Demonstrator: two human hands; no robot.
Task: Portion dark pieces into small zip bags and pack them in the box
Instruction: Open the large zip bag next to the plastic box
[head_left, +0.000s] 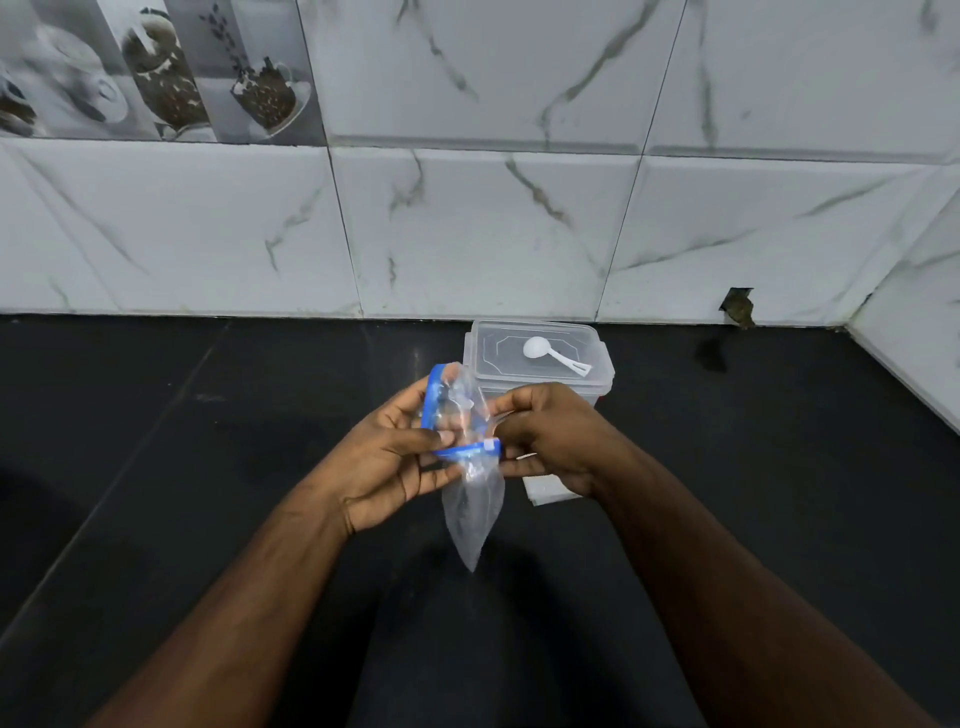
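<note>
— Where's the zip bag (470, 493) from where you stand?

— Up off the black table (156, 467), held between both hands. The left hand (387, 462) has its fingers (441, 435) closed on the blue zip strip (457, 451); the right hand (550, 441) pinches the other side of the same mouth. Neither hand is nearer; they meet on it.

— Which way does it hang?

— Long axis straight down, mouth up at the fingers, its bottom corner clear of the table. The blue strip curls up to the left, so I'd judge the mouth is being parted.

— Anything in it?

— It looks empty, though the film is crumpled and glary, so I can't swear to it. Behind the hands sits the clear lidded box (540, 364), a white scoop (553, 354) lying on its lid.

— And the dark pieces?

— I can't see them anywhere. Something pale lies under the right hand, mostly covered; possibly more bags.
</note>
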